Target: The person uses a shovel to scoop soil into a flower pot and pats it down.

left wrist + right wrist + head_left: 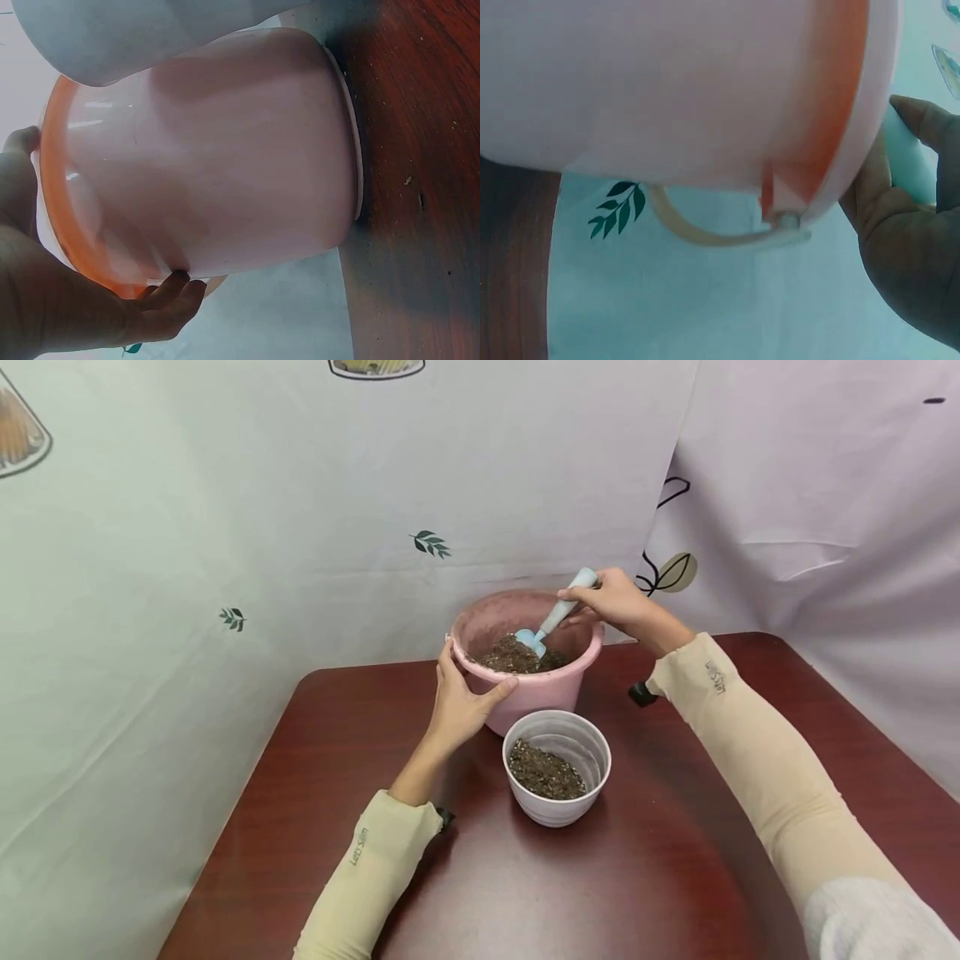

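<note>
A pink bucket (536,695) with dark soil (506,656) inside stands on the table. My left hand (459,708) holds its left side, the thumb lying along the front rim and the fingers against the outer wall, as the left wrist view also shows. Over the bucket's right rim, my right hand (621,602) grips the pale handle of a small light-blue trowel (558,615). The trowel slants down into the bucket, its blade in the soil and partly hidden by it. In the right wrist view the trowel's handle (911,161) sits between thumb and fingers.
Just in front of the bucket is a whitish plant pot (555,812), partly filled with soil. The bucket's curved carrying handle (705,238) hangs at its side. Behind the dark red table (337,735) hangs a pale printed cloth (315,527).
</note>
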A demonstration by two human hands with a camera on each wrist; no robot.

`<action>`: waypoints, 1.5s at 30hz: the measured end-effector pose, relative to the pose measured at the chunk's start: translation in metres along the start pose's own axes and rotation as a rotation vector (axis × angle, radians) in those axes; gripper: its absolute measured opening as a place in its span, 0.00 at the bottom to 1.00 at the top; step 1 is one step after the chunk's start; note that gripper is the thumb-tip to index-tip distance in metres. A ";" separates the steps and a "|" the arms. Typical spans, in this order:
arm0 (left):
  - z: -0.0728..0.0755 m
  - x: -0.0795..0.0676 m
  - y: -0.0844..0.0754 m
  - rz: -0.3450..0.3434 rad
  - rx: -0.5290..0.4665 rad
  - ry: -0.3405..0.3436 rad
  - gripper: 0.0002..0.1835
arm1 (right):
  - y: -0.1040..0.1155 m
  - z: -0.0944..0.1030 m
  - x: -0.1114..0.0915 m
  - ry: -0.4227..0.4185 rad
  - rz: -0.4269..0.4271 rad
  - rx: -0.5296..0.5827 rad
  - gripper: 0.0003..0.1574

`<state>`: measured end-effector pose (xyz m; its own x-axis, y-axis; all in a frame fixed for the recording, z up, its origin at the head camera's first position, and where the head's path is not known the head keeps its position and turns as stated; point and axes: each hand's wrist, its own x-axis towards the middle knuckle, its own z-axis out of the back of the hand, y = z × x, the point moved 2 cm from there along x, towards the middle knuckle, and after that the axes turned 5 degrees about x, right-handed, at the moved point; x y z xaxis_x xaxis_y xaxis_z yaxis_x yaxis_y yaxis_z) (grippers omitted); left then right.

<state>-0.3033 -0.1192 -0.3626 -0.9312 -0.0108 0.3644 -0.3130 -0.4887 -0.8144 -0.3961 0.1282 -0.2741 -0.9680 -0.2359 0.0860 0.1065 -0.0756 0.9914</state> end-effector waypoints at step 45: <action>0.009 -0.064 -0.010 0.021 0.077 0.324 0.65 | 0.016 0.023 -0.036 -0.169 0.041 0.287 0.20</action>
<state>-0.2390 -0.1215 -0.3737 -0.9521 0.2502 0.1758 -0.2900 -0.5561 -0.7789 -0.3648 0.1579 -0.2587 -0.9908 -0.0671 0.1177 0.1010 0.2126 0.9719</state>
